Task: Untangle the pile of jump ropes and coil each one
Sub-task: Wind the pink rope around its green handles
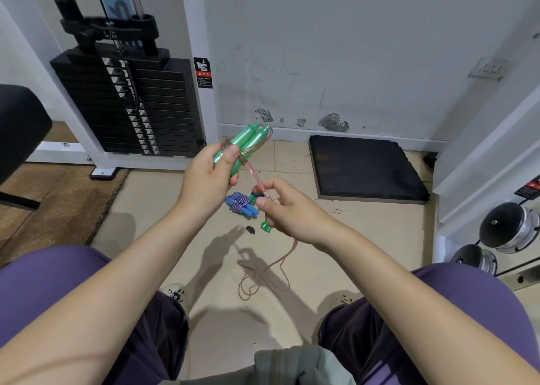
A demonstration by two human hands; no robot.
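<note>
- Closest: purple-clad knees (52, 285) at both lower corners, grey-green cloth (304, 364) between them at bottom edge.
- Slack pink rope (263, 279) lies in loose loops on tan floor (365, 238) between the feet, running up to the right hand.
- Right hand (287, 209) fingers curled, thumb and forefinger pinching the clear pink rope; strand goes taut up and left toward the left hand.
- Small green piece (266, 227) shows just under the right hand; can't tell if held or on the floor.
- Left hand (209, 177) fingers curled round two green handles (248, 143), side by side, tips pointing up-right; pink rope wrapped round them by the thumb.
- Blue-handled rope (241, 205) already bundled, on floor between and beyond the hands; another green bit touches it, mostly hidden.
- Small dark object (250, 229) on floor near it, unclear.
- Farther: black mat (365, 168) by wall on right, black weight stack (128, 104) in white frame on left, dumbbells (508, 227) at right edge.
</note>
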